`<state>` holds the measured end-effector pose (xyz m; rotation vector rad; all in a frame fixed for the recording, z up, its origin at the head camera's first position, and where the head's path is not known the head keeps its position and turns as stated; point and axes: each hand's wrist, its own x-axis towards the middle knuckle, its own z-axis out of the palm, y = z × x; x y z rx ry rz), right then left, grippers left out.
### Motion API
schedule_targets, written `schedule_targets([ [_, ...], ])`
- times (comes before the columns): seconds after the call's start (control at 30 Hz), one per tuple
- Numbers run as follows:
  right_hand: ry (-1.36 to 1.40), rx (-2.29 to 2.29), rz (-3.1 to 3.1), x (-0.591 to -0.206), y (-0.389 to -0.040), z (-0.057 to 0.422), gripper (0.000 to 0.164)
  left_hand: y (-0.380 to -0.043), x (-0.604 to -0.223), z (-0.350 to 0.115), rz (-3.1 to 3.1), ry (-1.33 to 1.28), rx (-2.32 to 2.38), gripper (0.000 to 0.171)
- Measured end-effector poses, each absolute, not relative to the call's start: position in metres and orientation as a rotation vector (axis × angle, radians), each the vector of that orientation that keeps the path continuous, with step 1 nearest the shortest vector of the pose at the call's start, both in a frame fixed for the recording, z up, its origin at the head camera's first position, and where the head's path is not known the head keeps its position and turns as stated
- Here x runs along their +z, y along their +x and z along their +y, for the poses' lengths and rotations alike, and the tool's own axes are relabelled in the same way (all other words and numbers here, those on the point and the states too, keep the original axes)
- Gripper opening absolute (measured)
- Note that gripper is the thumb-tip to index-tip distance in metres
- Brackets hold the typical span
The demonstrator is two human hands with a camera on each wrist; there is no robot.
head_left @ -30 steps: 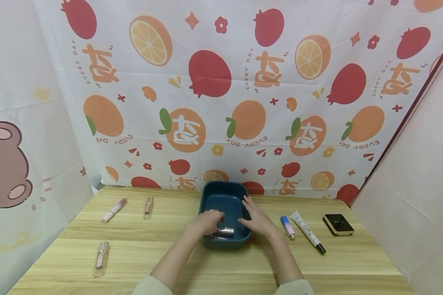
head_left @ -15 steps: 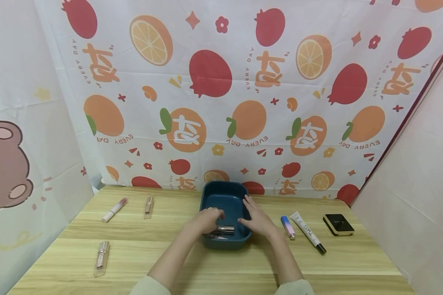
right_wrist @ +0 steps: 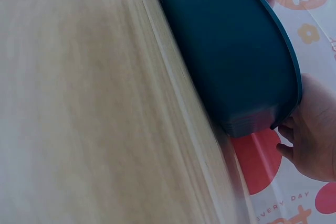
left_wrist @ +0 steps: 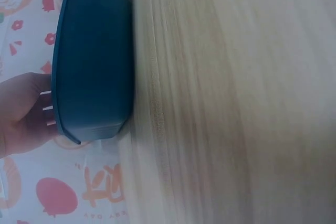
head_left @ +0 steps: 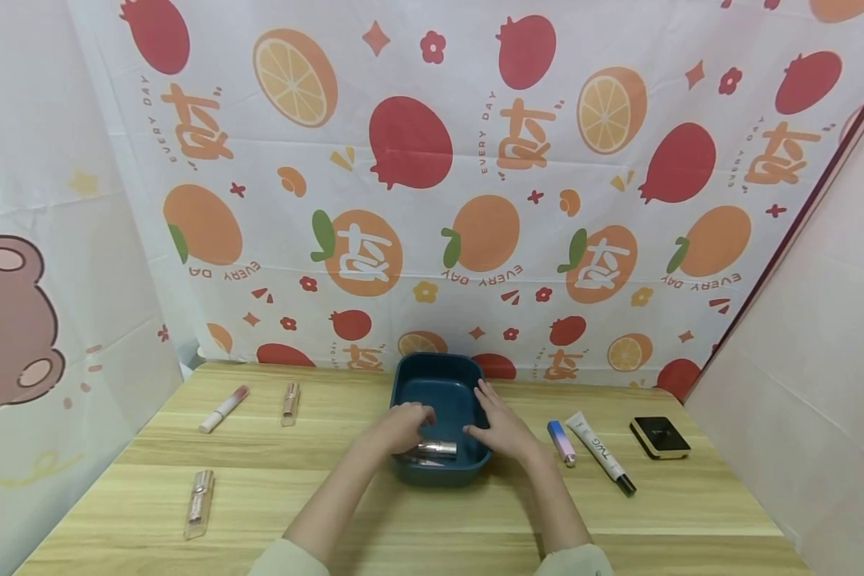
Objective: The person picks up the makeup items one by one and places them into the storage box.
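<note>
Teal box (head_left: 439,478) between left hand (head_left: 401,428) and right hand (head_left: 502,428)

From where I stand, the left hand reaches over the rim with its fingers bent down inside; their tips are hidden, so I can't tell whether they grip anything. The right hand is spread wide at the opposite rim, fingers nearly straight, thumb inside, touching the box but apparently clasping nothing. The box sits flat on the wooden table (head_left: 432,536).

Just beyond the left fingers, inside the box's near end, lies a silver lipstick (head_left: 441,450). I'd guess it's light, stiff and smooth, apt to roll, and best pinched round its middle. The box looks like light, firm plastic, to be held by opposite walls.

Left of the left hand lie a lip gloss (head_left: 223,410) and two capped lipsticks (head_left: 198,504); right of the right hand, a blue-and-pink lipstick (head_left: 562,444), a white tube (head_left: 598,450) and a black compact (head_left: 660,437).

Against half a second ago, the left hand sits slightly higher and further from the silver lipstick, baring more of it. The right hand looks unmoved.
</note>
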<state>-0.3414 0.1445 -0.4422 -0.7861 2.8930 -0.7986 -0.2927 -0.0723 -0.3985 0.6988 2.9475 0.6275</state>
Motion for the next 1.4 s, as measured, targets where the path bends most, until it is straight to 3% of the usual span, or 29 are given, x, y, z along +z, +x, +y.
schedule_targets([
  [0.57,-0.764,-0.808,2.879,-0.440,-0.341,0.145,0.073,-0.295,-0.398,-0.075,2.952,0.792,0.716,0.023],
  [0.87,-0.757,-0.801,2.873,-0.440,-0.341,0.144,0.073,-0.297,-0.396,-0.084,2.999,0.831,0.985,0.022],
  [1.13,-0.779,-0.754,2.885,-0.443,-0.342,0.144,0.074,-0.300,-0.393,-0.111,3.217,0.528,1.048,0.021],
  [1.4,-0.768,-0.758,2.887,-0.440,-0.342,0.145,0.074,-0.305,-0.388,-0.146,3.349,0.183,0.953,0.031],
])
